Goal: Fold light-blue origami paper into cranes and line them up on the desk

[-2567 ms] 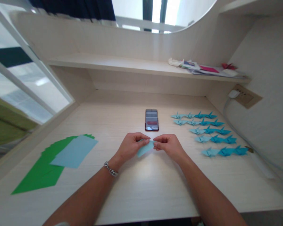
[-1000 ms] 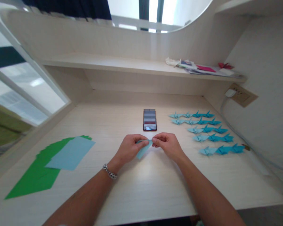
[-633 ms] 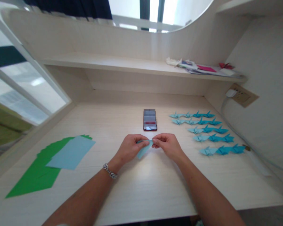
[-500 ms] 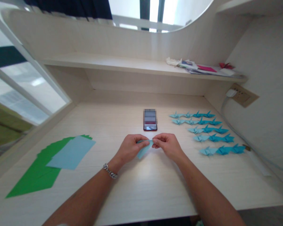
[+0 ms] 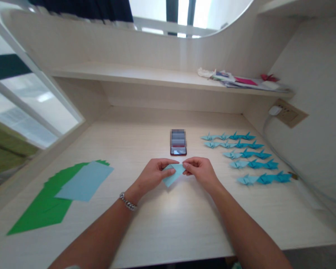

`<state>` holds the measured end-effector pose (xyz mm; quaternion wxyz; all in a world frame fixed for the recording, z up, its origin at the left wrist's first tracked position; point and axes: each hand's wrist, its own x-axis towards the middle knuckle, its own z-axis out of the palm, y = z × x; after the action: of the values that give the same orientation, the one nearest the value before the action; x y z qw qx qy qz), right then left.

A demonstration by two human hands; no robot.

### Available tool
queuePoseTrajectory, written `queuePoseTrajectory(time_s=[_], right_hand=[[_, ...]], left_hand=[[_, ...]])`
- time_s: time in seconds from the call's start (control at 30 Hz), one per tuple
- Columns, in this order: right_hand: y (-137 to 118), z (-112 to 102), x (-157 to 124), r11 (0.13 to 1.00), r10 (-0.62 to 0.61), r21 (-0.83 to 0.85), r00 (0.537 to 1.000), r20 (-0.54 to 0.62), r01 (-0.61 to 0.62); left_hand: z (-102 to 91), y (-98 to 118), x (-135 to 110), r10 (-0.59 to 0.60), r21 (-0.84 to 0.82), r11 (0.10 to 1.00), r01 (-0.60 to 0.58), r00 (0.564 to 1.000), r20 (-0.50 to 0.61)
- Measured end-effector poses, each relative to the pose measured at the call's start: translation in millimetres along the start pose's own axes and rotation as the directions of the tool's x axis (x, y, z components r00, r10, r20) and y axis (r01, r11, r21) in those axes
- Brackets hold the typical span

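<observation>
A small folded piece of light blue origami paper (image 5: 174, 178) is held between my two hands, over the middle of the desk. My left hand (image 5: 155, 175) pinches its left part, thumb on the near face and fingers behind. At the paper's upper right corner, my right hand (image 5: 199, 170) grips with thumb and index finger. One end of the paper points down toward me. Some of its folds are hidden by my fingers. Several blue paper cranes (image 5: 248, 180) stand in rows to the right of my hands.
A phone (image 5: 178, 151) lies just beyond my hands. On the left, a light blue sheet (image 5: 85, 183) rests on fanned green sheets (image 5: 42, 213). Papers (image 5: 245, 81) lie on the shelf (image 5: 123, 76) above. A white cable (image 5: 285, 160) runs from the wall socket (image 5: 292, 114).
The folded paper has turned so that more of its broad face shows. My hands have spread slightly apart, the left one shifting a little left.
</observation>
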<state>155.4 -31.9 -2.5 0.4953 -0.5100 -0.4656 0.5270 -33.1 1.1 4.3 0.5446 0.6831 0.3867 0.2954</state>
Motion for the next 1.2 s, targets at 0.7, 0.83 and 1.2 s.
queuePoseTrajectory(time_s=[0.7, 0.83, 1.2], right_hand=[[-1.3, 2.8, -4.4, 0.995, -0.028, -0.093, 1.0, 0.015, 0.029], [0.3, 3.7, -6.0, 0.983, -0.062, -0.172, 0.996, 0.061, 0.072], [2.3, 2.5, -3.6, 0.972, 0.033, -0.237, 0.99, 0.14, 0.001]], left_hand=[[-3.2, -6.9, 2.1, -0.047, -0.106, 0.993, 0.045, 0.999, -0.013], [0.9, -2.6, 0.6, -0.007, 0.101, 0.995, 0.005, 1.0, 0.017], [1.7, -0.3, -0.3, 0.018, 0.234, 0.972, -0.017, 1.0, -0.001]])
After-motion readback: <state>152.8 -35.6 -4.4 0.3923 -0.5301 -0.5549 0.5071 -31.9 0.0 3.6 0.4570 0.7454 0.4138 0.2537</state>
